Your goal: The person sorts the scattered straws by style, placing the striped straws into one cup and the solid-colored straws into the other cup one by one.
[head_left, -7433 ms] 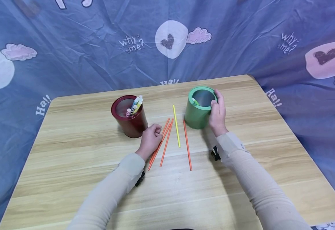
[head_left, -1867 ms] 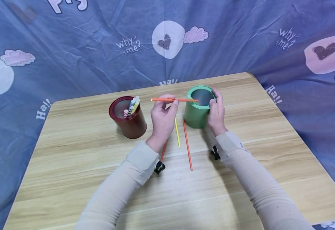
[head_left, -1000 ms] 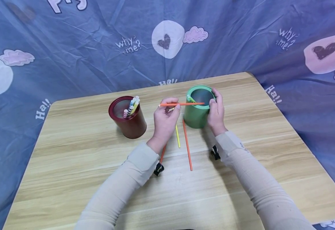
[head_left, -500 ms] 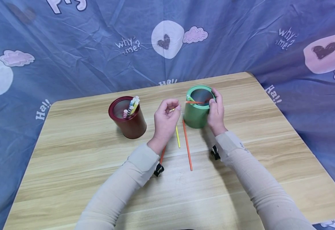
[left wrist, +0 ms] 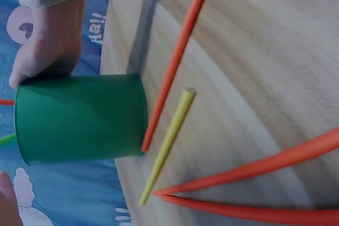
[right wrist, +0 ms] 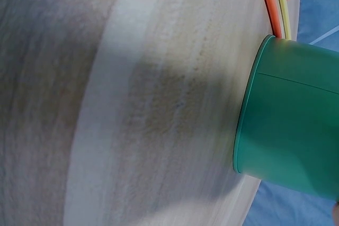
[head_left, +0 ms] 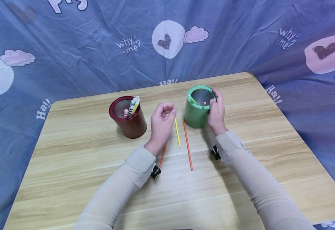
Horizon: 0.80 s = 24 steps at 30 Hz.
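In the head view my right hand (head_left: 217,115) holds the green can (head_left: 197,118) at its right side, thumb at the rim. Just inside the can's opening shows the tip of an orange stick (head_left: 204,103); a green stick (head_left: 192,100) leans at the left rim. My left hand (head_left: 161,124) hovers left of the can, fingers loosely curled, with nothing seen in them. Below it lie a yellow stick (head_left: 177,134) and an orange stick (head_left: 188,147). Two more orange sticks (left wrist: 254,165) meet at one end in the left wrist view; my left hand partly hides them in the head view.
A dark red can (head_left: 133,127) stands to the left, with several striped and coloured sticks (head_left: 132,107) leaning at its right rim. Both cans are on a wooden table (head_left: 78,153). A blue printed cloth (head_left: 98,48) hangs behind it.
My left hand brought an orange stick over the green can and let it go; the stick dropped inside. The hand has since drawn back slightly left and down. My right hand stays on the can.
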Available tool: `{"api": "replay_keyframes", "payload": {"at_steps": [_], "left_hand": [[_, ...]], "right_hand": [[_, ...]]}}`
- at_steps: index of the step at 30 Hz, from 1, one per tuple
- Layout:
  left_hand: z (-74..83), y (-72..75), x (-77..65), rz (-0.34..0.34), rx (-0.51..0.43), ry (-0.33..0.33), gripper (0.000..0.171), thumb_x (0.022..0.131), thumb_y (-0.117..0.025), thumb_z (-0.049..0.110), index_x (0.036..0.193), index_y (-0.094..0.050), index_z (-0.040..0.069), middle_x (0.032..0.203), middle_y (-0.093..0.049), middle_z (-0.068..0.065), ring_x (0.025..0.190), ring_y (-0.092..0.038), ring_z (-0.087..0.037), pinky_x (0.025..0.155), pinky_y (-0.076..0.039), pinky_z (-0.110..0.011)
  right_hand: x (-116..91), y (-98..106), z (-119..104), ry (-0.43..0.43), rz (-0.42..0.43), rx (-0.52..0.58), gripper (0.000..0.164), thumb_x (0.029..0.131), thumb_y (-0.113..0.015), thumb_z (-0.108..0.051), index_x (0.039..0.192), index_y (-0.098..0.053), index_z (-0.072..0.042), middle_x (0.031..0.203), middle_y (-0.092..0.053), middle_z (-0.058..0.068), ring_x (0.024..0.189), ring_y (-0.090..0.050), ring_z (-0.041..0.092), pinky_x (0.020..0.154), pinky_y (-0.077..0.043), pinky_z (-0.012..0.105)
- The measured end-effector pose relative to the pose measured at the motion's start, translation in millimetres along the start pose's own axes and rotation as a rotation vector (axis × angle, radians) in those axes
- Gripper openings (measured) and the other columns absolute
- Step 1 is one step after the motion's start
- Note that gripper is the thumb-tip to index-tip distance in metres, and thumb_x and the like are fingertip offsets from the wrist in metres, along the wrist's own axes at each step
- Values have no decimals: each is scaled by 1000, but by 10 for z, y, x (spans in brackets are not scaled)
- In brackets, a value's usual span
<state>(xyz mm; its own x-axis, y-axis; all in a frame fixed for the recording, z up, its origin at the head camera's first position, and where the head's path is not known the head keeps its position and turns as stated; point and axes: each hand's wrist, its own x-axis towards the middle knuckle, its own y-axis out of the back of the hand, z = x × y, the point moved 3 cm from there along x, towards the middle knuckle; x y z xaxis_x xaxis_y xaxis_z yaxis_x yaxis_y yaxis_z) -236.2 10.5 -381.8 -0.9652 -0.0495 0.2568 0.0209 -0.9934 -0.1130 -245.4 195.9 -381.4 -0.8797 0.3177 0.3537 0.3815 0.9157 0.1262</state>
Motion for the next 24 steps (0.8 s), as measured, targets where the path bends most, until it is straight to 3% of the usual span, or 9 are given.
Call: {"api": "replay_keyframes", "payload": {"at_steps": [6, 17, 24], "left_hand": [[-92, 97, -35, 30, 42, 59, 16, 85, -59, -2, 101, -59, -5, 97, -60, -19, 85, -58, -10, 77, -50, -20], [-281, 306, -112, -5, 96, 185, 17, 86, -59, 2, 103, -59, 0, 95, -60, -9, 84, -57, -12, 70, -49, -16], [-429, 447, -170, -41, 183, 255, 18, 86, -58, 3, 104, -59, 1, 103, -60, -15, 84, -57, -12, 69, -48, -17]], "right_hand": [[-3, 7, -4, -3, 5, -13, 48, 90, -27, -1, 136, -33, 10, 140, -38, 24, 133, -32, 28, 110, -25, 29], [0, 1, 9, 10, -3, -7, 48, 90, -27, -1, 136, -32, 12, 140, -36, 27, 133, -30, 30, 111, -24, 31], [1, -4, 5, 7, 2, -3, 48, 90, -27, 0, 136, -32, 12, 140, -36, 27, 133, -31, 30, 112, -24, 31]]}}
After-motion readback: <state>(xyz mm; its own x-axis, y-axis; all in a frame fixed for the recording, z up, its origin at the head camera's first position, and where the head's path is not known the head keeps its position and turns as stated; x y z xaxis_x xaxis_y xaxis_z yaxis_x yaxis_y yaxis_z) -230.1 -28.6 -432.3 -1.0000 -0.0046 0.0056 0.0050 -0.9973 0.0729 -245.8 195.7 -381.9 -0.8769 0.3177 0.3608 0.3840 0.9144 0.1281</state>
